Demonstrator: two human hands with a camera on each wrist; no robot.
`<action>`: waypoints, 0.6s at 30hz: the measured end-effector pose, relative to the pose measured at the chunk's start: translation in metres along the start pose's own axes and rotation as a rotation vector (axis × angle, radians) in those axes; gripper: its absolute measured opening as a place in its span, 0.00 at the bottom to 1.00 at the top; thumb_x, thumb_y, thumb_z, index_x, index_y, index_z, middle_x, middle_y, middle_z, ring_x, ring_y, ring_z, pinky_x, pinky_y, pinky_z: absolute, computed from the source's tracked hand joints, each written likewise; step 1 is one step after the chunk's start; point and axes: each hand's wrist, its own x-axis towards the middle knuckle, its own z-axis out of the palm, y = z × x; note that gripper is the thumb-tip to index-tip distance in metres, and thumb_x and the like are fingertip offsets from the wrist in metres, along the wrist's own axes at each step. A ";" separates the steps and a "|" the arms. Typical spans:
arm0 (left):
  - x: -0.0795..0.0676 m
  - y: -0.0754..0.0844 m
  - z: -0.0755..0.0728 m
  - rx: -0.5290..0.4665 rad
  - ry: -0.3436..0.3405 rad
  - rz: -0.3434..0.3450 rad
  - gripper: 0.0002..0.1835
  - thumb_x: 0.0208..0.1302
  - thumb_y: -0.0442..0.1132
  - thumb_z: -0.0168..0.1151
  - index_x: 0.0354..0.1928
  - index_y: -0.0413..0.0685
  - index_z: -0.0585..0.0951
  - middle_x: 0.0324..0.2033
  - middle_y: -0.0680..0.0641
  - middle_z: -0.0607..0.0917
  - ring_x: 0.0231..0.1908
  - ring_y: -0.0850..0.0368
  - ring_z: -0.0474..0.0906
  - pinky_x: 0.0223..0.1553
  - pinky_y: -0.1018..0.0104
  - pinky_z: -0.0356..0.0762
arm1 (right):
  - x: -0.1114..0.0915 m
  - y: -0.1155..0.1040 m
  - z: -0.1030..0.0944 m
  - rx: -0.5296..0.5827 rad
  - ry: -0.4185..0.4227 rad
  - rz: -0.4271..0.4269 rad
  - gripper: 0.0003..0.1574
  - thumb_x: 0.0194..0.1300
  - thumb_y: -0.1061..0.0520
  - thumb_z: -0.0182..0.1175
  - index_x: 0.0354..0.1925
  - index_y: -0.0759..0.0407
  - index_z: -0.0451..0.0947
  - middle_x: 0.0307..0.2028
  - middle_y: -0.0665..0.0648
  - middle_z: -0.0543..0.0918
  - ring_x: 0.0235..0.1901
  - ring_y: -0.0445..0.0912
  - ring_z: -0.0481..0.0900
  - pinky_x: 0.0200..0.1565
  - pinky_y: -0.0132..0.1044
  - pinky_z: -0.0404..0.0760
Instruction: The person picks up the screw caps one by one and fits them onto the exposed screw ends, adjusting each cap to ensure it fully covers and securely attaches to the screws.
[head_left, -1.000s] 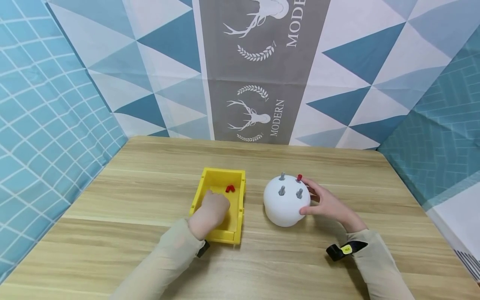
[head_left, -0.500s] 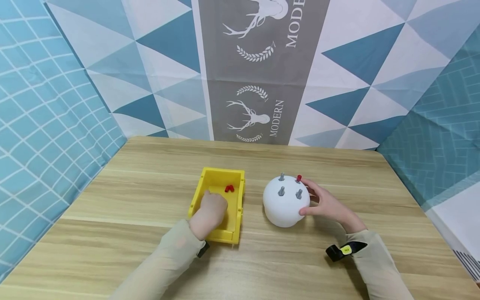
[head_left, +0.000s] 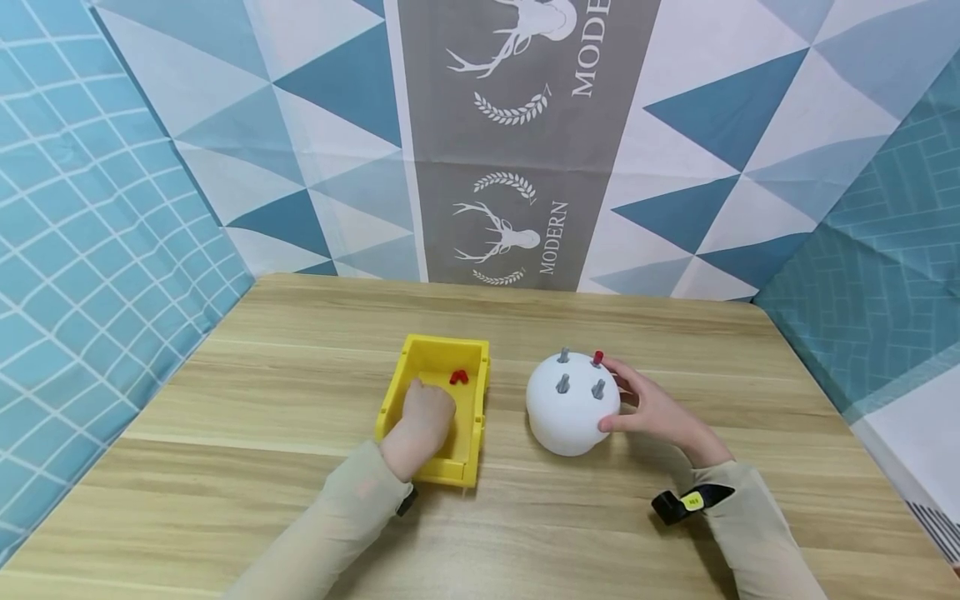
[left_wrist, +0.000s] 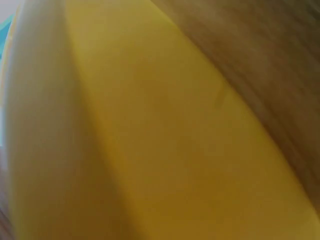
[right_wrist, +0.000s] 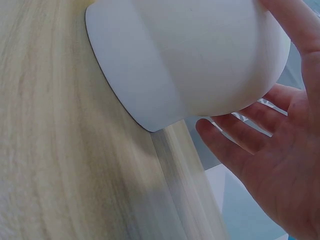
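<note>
A white rounded dome (head_left: 566,421) stands on the table, with several grey posts (head_left: 563,383) rising from its top. One post at the far right wears a small red cap (head_left: 597,357). My right hand (head_left: 652,408) holds the dome's right side, thumb in front and fingers behind; the right wrist view shows fingertips (right_wrist: 205,126) along the dome's curved side. To the left, my left hand (head_left: 430,412) reaches down into a yellow bin (head_left: 481,417), back of the hand up. Its fingertips are hidden, so I cannot tell what they hold. Small red caps (head_left: 459,377) lie near the bin's far end.
The wooden table (head_left: 300,367) runs back to a patterned wall cloth (head_left: 495,150). A blue tiled cloth (head_left: 97,208) hangs on the left, and a teal one (head_left: 892,250) on the right. The bin's yellow wall (left_wrist: 165,125) fills most of the left wrist view.
My left hand has shifted very slightly left within the bin, and the bin has slid a touch left too. The right hand and the dome stay put.
</note>
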 end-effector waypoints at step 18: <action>-0.011 -0.007 -0.024 0.009 0.247 0.107 0.13 0.47 0.29 0.60 0.12 0.49 0.72 0.12 0.54 0.69 0.19 0.62 0.67 0.28 0.67 0.68 | -0.001 0.000 0.001 0.011 0.007 -0.001 0.53 0.49 0.56 0.68 0.67 0.60 0.50 0.64 0.65 0.58 0.60 0.62 0.62 0.57 0.58 0.64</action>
